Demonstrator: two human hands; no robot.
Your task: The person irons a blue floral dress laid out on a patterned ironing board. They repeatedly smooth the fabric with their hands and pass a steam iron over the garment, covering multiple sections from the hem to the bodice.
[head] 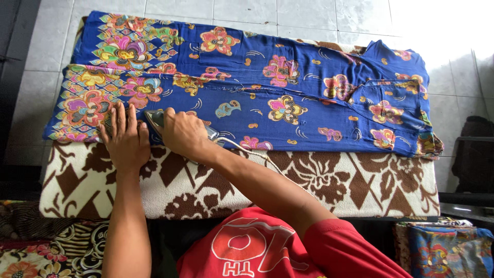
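A blue garment (288,82) with bright flower patterns lies spread flat across a cream and brown blanket (319,180). My right hand (182,133) grips the handle of a clothes iron (154,119), whose metal nose points left on the garment's near edge. A white cord (247,149) trails from the iron to the right. My left hand (125,139) lies flat, fingers spread, pressing the fabric just left of the iron.
Pale floor tiles (247,10) lie beyond the blanket. Folded patterned cloths sit at the lower left (46,247) and lower right (442,247). A dark object (473,154) stands at the right edge. My red shirt (267,247) fills the bottom centre.
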